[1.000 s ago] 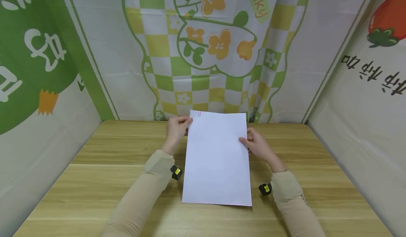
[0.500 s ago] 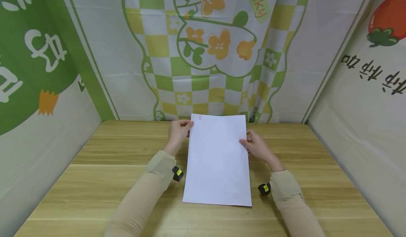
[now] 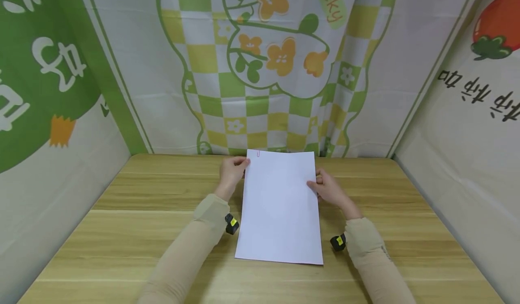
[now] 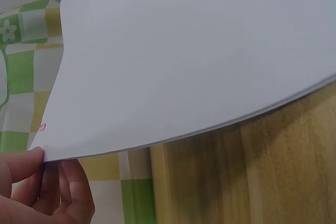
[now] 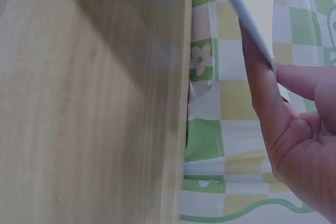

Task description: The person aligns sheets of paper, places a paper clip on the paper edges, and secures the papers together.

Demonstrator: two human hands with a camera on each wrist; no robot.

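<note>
A stack of white paper sheets (image 3: pixel 280 209) slopes over the middle of the table, its far end raised and its near edge low by the wood. Near its far left corner sits a small red paper clip (image 3: pixel 257 153), also seen as a pink loop in the left wrist view. My left hand (image 3: pixel 232 173) pinches the left edge just below that corner, thumb on top and fingers underneath. On the opposite long edge, my right hand (image 3: pixel 330 187) pinches the stack, its thumb lying on the upper face. The right wrist view shows the paper edge (image 5: pixel 244 14) between thumb and forefinger.
The wooden table (image 3: pixel 142 231) reaches back to a green and yellow checked curtain (image 3: pixel 268 105). Printed cloth walls stand at left and right. A small black camera (image 3: pixel 232 224) is strapped at the left cuff and another black camera (image 3: pixel 338 242) at the right cuff.
The far end of the paper stack has come down a little toward me. My left hand has moved slightly right and nearer with it; my right hand has shifted only a little.
</note>
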